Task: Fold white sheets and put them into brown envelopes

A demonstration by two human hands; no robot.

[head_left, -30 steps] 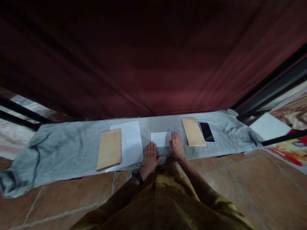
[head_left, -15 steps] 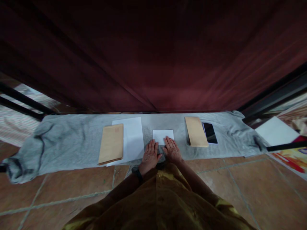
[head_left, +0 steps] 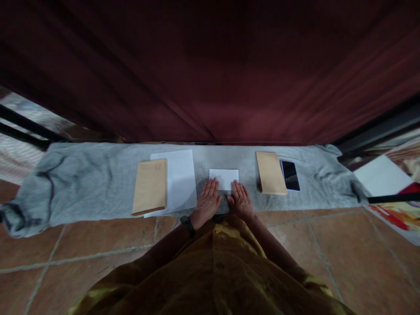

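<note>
1 small white paper (head_left: 224,177) laid centrally on grey cloth (head_left: 88,183) | near corners touched by left hand (head_left: 207,201) and right hand (head_left: 242,201), fingers laid flat, unclamped | 1 left brown stack (head_left: 149,186), 1 right brown stack (head_left: 271,173), 1 phone (head_left: 290,176) counted | reddish mark (head_left: 158,167) on left brown stack unreadable

Head view, forward and down onto white paper (head_left: 224,176); nearness unclear.

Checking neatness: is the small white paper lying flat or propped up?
Flat: the small white paper lies on the gray cloth, no edge standing up, left hand and right hand at its near corners.
</note>
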